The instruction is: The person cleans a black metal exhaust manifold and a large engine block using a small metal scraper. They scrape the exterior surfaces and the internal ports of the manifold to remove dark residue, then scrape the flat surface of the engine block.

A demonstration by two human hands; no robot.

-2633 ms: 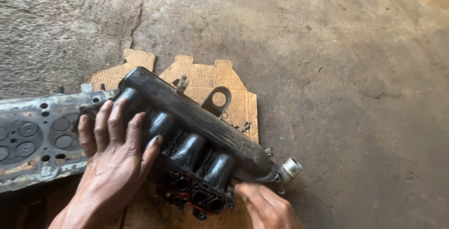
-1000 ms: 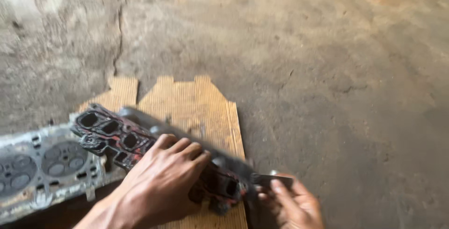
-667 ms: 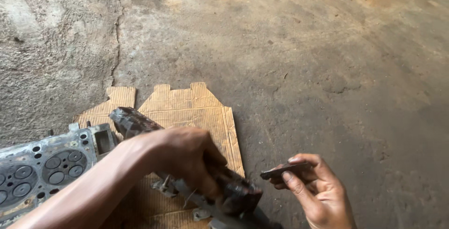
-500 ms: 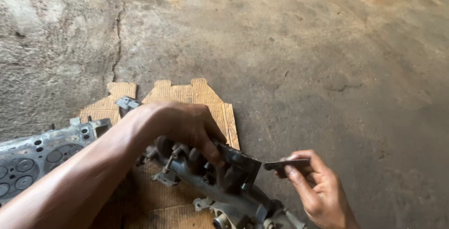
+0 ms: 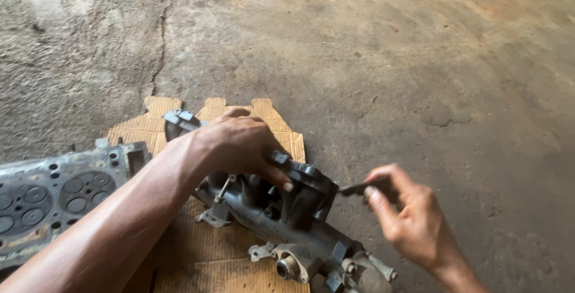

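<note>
The concrete floor (image 5: 389,59) carries a cardboard sheet (image 5: 197,251). On it lies the dark engine part (image 5: 281,215), gripped from above by your left hand (image 5: 239,143). Your right hand (image 5: 407,215) pinches a small flat blade (image 5: 353,189) at its edge.

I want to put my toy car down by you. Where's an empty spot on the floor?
The concrete floor is bare beyond the cardboard and past the right hand. It is crowded lower left: the cylinder head, the manifold under the left hand, and the dark blade.
</note>
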